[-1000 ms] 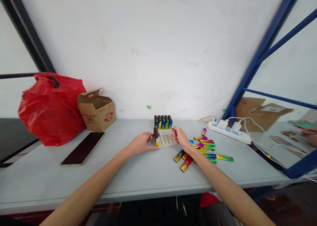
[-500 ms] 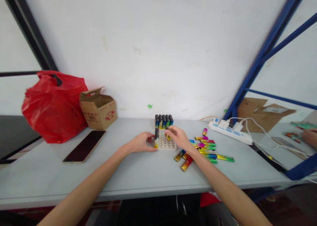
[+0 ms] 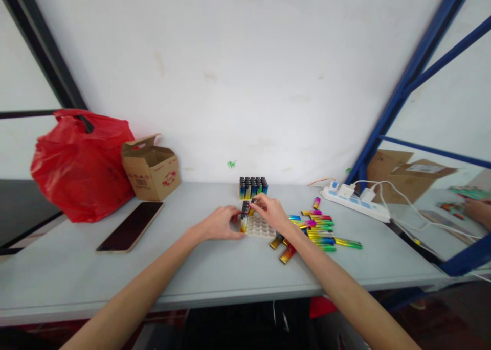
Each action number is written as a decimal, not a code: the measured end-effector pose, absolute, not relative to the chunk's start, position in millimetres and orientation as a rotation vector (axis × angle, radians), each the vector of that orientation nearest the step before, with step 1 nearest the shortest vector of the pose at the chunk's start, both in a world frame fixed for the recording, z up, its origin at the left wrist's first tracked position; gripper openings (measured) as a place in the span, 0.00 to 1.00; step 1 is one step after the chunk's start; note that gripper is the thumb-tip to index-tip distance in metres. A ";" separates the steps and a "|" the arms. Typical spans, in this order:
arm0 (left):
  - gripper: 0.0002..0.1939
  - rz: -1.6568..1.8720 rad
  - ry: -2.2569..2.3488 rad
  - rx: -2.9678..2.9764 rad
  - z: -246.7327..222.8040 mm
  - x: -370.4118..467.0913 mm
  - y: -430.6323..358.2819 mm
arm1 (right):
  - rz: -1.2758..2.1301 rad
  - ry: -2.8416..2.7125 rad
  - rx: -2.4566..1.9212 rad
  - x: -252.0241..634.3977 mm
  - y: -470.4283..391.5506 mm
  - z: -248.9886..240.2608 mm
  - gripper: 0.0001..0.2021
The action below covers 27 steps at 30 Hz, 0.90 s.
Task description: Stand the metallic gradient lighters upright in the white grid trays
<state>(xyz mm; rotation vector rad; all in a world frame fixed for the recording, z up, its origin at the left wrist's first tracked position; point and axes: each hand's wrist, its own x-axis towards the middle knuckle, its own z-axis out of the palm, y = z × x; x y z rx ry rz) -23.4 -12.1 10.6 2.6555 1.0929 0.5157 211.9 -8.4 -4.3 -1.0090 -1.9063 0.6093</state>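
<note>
A white tray with rows of round holes (image 3: 263, 228) lies on the table between my hands. A row of upright lighters with black tops (image 3: 244, 223) stands along its left side. My left hand (image 3: 219, 223) curves around the tray's left edge, its thumb by the front corner and its fingers beside the lighters. Over the back of the tray, my right hand (image 3: 271, 210) pinches a lighter (image 3: 251, 211) near its black top, next to the standing row. The lighter's lower end is partly hidden.
Behind the tray stands a block of upright lighters (image 3: 253, 188). Loose colourful lighters (image 3: 322, 232) lie to the right, near a white power strip (image 3: 356, 203) with cables. At left are a phone (image 3: 130, 226), a cardboard box (image 3: 151, 168) and a red bag (image 3: 82, 166). Another person's hand (image 3: 478, 211) shows far right.
My right hand has moved left and slightly back with the lighter, towards the standing row. The tray has shifted slightly towards me; my left hand stays at its edge.
</note>
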 end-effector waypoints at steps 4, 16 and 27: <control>0.22 0.510 1.098 2.666 11.8 -23.9 -13.4 | 0.591 -1.973 -1.013 212.9 -12.0 -2.9 0.13; 0.30 0.525 1.138 2.609 8.4 -23.1 -11.1 | 0.380 -2.173 -1.187 243.5 -21.8 19.8 0.21; 0.31 0.533 1.221 2.622 8.3 -29.9 -4.6 | 0.573 -2.278 -1.735 344.1 -14.8 28.7 0.17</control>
